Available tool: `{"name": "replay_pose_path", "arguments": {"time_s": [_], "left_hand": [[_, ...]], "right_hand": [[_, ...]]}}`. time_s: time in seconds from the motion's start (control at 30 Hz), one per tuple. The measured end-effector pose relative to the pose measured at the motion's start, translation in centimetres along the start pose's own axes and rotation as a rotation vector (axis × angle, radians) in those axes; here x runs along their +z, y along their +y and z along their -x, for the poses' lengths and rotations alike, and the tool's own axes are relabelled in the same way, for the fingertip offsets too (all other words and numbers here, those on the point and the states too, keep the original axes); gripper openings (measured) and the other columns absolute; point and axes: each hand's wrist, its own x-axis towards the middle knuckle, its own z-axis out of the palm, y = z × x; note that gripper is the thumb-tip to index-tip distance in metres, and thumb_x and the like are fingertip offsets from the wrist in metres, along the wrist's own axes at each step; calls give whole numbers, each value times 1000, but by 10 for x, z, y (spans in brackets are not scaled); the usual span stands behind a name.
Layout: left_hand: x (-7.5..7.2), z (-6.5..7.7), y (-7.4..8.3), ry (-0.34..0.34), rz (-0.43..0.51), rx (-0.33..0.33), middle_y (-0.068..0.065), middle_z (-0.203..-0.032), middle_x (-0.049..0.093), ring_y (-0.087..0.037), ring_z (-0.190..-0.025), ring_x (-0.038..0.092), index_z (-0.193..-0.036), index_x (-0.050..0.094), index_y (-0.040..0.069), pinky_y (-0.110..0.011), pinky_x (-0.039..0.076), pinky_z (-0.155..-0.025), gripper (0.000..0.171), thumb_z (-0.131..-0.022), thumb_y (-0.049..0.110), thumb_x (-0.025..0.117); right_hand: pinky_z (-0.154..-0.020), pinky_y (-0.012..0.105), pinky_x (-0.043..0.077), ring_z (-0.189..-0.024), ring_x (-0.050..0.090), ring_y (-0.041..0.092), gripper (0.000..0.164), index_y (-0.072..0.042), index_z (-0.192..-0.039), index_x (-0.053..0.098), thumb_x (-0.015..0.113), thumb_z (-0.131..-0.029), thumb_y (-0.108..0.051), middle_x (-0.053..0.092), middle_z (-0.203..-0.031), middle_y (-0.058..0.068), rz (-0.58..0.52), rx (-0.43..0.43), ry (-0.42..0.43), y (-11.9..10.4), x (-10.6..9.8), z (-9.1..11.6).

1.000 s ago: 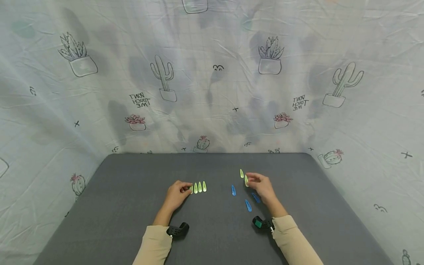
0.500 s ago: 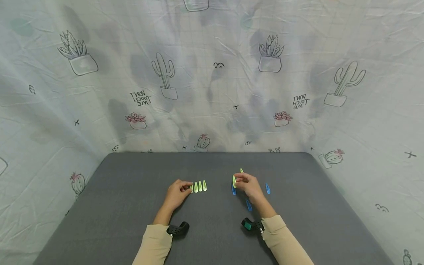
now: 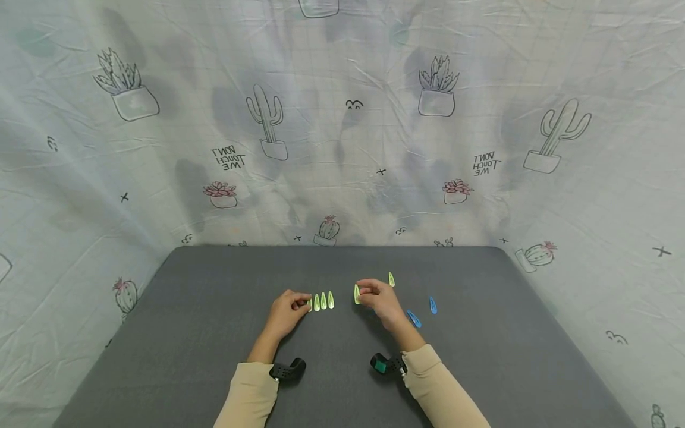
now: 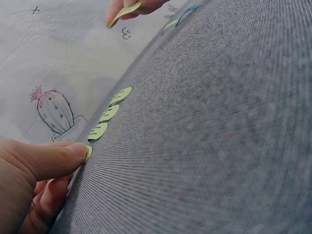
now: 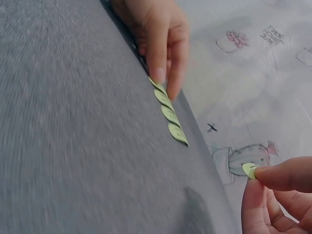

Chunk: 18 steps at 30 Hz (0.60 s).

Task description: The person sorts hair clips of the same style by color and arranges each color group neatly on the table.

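My left hand (image 3: 285,313) pinches the leftmost yellow-green snap hair clip (image 4: 88,153) between thumb and fingers, at the near end of a short row. The other clips in that row, such as the rightmost hair clip (image 3: 331,299), lie side by side on the grey table (image 3: 214,356). To the right of the row, my right hand (image 3: 381,302) pinches another yellow-green hair clip (image 3: 357,294) by its side, held up off the table. In the right wrist view this clip (image 5: 249,170) sticks out past the thumb tip.
Beyond the right hand lies a single yellow-green clip (image 3: 392,279). Two blue hair clips show right of the right forearm, one slanted clip (image 3: 414,318) and one farther clip (image 3: 433,305). A patterned white curtain (image 3: 342,142) hangs behind the table.
My right hand has carried its yellow-green clip leftward toward the row, passing over the blue clips; its forearm now covers some of them. The left hand has stayed at the row's end.
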Motion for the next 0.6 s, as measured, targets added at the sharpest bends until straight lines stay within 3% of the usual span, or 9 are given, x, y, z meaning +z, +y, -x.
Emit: {"name": "replay_pose_path", "arguments": {"time_s": [0.17,0.37,0.6], "left_hand": [[0,0,0,-5,2,-1,-1,-82,57,-9,-69,46,-100,74,9,-27,39,-64,20,-80,10,74],[1,-1,0,-5,-5,-5,0,-81,57,-9,-69,46,-100,75,10,-27,39,-64,20,-80,10,74],[2,-2,1,-2,-2,-10,0,-82,57,-9,-69,46,-101,75,10,-27,39,-65,21,-80,10,74]], "right_hand": [[-77,41,52,-76,57,14,33,16,-116,56,57,-84,11,58,-91,24,35,-27,-8,-6,15,1],[-67,36,48,-75,55,16,33,13,-115,60,60,-82,9,60,-92,26,89,-41,-1,19,25,-18],[-60,25,45,-72,56,14,32,5,-112,65,64,-81,6,63,-87,16,182,-28,31,33,34,-28]]}}
